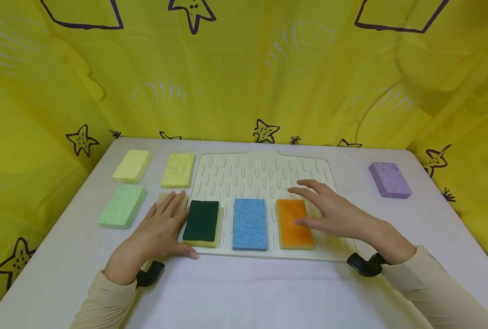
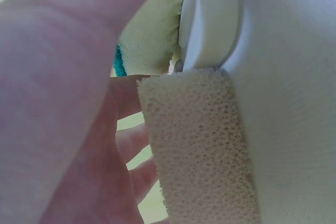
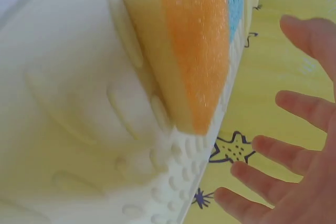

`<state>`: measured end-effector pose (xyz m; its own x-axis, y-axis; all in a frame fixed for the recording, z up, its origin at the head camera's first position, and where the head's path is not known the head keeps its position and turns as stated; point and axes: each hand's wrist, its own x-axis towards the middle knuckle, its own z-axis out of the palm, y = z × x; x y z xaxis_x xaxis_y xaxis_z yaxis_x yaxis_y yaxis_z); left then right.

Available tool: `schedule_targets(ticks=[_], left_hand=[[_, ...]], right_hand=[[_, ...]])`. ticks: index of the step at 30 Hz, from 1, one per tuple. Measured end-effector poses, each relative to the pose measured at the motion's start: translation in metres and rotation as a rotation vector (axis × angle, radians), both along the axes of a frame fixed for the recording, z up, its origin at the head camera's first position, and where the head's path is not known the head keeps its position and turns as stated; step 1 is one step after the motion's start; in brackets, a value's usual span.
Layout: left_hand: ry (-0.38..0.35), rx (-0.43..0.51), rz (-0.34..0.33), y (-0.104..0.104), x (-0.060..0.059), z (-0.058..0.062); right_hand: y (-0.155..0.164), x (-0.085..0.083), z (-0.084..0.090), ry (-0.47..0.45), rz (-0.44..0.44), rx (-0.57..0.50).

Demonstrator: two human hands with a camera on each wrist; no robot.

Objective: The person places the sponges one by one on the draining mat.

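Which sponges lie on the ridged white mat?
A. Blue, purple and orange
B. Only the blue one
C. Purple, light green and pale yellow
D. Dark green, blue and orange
D: the dark green sponge, blue sponge and orange sponge sit in a row along the near edge of the mat.

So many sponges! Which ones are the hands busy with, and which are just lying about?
In hand:
left hand resting on the beige sponge
right hand open over the orange sponge
white mat

Lying about:
green-topped sponge
blue sponge
purple sponge
two yellow sponges
light green sponge
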<state>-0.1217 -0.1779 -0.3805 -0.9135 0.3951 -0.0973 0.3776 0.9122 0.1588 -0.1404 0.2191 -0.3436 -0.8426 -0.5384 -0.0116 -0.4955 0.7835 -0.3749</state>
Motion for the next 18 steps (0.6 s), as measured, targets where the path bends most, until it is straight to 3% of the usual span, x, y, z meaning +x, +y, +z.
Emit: schedule_targets(ticks=[10,18], left_hand=[[0.021,0.001,-0.009,0.000,0.000,0.000],[0.000,0.000,0.002,-0.001,0.000,-0.001]], right_hand=[[0.017,-0.004,0.006,0.119,-0.042,0.005],[0.030,-0.005,0.008,0.165,-0.108,0.003]])
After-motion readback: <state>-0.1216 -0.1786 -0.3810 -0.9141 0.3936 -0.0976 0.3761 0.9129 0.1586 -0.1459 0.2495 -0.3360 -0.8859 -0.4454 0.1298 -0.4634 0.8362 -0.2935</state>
